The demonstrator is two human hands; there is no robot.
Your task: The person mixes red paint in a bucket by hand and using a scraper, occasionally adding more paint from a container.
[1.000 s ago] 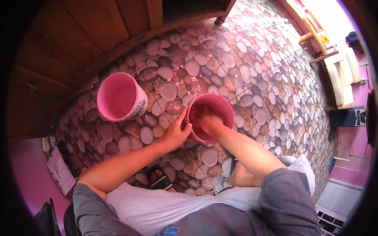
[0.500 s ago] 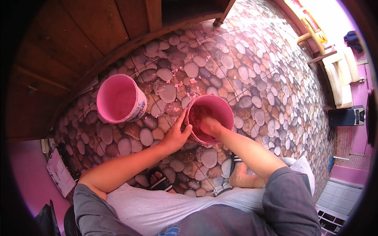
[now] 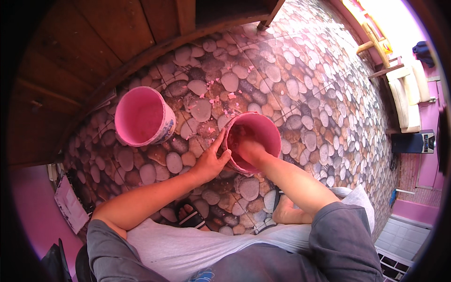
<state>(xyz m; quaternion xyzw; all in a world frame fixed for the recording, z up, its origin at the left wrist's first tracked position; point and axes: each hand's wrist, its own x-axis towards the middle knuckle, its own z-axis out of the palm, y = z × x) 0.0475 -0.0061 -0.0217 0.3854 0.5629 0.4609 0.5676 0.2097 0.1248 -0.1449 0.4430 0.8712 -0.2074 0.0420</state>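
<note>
A pink-lined bucket (image 3: 269, 132) stands on the floor in front of me, its mouth tipped toward me in the view. My left hand (image 3: 210, 163) grips its left side, thumb and fingers spread against the outside near the rim. Down inside the same bucket is my right hand (image 3: 250, 151), with the wrist just under the rim. Its fingers are hidden in the shadowed bottom, where some dark reddish contents show indistinctly. To the left stands a second bucket (image 3: 167, 123), pink inside and pale with blue print outside; neither hand touches it.
Small pink flakes (image 3: 231, 95) are scattered over the pebble-patterned floor (image 3: 300, 96) beyond the buckets. Dark wooden furniture (image 3: 108, 37) borders the far left. At the right are a cream sofa (image 3: 403, 96) and a black speaker (image 3: 411, 143). My sandalled foot (image 3: 191, 216) is close below.
My right hand has shifted slightly inside the bucket. The bucket appears a few pixels farther right, and my left hand keeps its hold on the side.
</note>
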